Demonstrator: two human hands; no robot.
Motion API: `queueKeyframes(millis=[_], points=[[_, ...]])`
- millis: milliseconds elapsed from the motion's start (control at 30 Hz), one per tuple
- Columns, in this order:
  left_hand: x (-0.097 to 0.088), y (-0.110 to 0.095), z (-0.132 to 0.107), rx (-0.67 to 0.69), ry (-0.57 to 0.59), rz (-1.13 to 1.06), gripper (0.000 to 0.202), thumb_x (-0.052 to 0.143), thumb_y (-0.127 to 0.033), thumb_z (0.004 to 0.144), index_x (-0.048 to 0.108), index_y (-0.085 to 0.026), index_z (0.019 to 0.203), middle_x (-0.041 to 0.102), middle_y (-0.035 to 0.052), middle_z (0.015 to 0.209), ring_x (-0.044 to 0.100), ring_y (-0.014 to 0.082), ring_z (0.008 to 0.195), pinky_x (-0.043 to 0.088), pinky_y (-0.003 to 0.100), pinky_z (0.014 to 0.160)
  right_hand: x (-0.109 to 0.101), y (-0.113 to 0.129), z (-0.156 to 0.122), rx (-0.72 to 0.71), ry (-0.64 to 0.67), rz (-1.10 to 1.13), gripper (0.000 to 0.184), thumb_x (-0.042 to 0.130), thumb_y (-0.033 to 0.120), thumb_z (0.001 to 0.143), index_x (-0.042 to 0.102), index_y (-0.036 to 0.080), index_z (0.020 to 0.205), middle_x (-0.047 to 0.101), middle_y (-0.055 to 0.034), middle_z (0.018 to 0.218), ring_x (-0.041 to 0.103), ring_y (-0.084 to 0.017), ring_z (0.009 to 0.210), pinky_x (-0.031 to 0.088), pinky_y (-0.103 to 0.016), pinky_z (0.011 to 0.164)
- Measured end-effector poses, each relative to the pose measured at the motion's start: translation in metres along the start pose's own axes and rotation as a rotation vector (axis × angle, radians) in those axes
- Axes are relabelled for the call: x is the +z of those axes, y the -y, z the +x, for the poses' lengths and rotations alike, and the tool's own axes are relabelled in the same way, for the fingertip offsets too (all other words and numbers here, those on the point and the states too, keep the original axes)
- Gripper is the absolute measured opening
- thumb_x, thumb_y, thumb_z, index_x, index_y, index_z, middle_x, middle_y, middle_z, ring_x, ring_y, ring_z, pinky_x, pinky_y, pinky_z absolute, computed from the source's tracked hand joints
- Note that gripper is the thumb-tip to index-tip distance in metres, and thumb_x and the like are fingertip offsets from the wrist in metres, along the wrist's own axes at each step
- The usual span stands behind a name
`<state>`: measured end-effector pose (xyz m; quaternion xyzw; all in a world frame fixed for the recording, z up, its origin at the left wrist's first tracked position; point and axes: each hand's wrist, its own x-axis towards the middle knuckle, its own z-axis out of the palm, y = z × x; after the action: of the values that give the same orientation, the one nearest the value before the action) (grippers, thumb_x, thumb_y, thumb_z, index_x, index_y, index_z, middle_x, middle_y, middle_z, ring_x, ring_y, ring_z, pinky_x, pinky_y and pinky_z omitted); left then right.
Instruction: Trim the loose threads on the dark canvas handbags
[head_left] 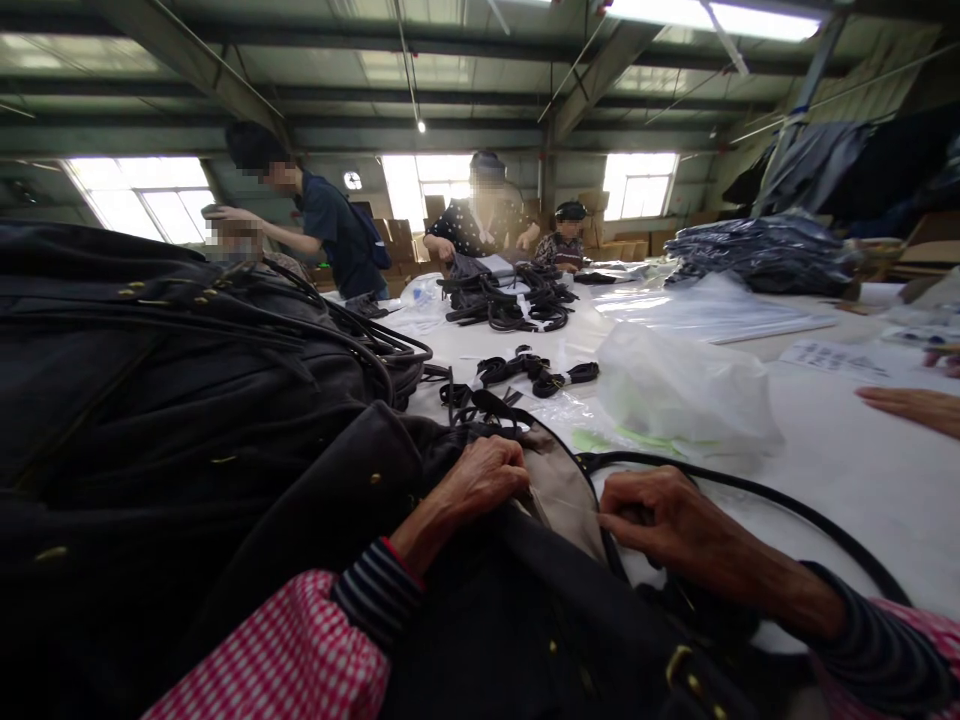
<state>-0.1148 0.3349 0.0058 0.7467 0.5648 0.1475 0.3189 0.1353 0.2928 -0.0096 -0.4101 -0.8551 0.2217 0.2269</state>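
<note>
A black handbag (525,620) lies open in front of me, its beige lining (559,490) showing. My left hand (484,478) is curled at the bag's opening, fingers closed on the lining edge. My right hand (660,520) rests on the bag's right rim, fingers bent and pinching the edge near the black strap (787,505) that loops out over the white table (862,470).
A tall pile of black bags (150,380) fills the left. Bundles of black straps (536,372) and a larger heap (510,295) lie ahead, with clear plastic bags (682,390). Stacked dark packs (757,250) sit far right. Several people work across the table; another person's hand (911,405) reaches in at right.
</note>
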Motion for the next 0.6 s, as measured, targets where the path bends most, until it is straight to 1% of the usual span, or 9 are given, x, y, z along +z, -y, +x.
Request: queueKeyframes(millis=[133,333,600], points=[[0.0008,-0.0003,0.0008,-0.002,-0.009,0.006,0.012,0.056,-0.022,0.063,0.065,-0.015,0.068,0.06,0.0008,0.065,0.053,0.0158,0.066,0.03,0.025,0.057,0.0,0.0004,-0.0008,0.002,0.027,0.009,0.023,0.059,0.015,0.085,0.051,0.018,0.063,0.048,0.0049,0.061,0.043,-0.01,0.059,0.029,-0.025,0.057],[0.0006,-0.0011,-0.0002,0.0,-0.012,0.008,0.012,0.056,-0.023,0.063,0.065,-0.016,0.067,0.059,0.0005,0.064,0.053,0.0162,0.065,0.031,0.026,0.056,0.0015,-0.0012,0.0008,0.009,0.02,0.0,0.024,0.058,0.016,0.085,0.051,0.019,0.063,0.048,0.0041,0.061,0.043,-0.011,0.058,0.03,-0.026,0.056],[0.002,0.0023,0.0012,0.018,-0.008,0.005,0.013,0.055,-0.025,0.064,0.063,-0.016,0.068,0.057,0.0,0.062,0.053,0.0159,0.064,0.03,0.027,0.056,0.0017,0.0039,0.0085,0.009,0.03,-0.008,0.023,0.056,0.015,0.084,0.048,0.018,0.062,0.046,0.0048,0.061,0.042,-0.01,0.058,0.028,-0.026,0.057]])
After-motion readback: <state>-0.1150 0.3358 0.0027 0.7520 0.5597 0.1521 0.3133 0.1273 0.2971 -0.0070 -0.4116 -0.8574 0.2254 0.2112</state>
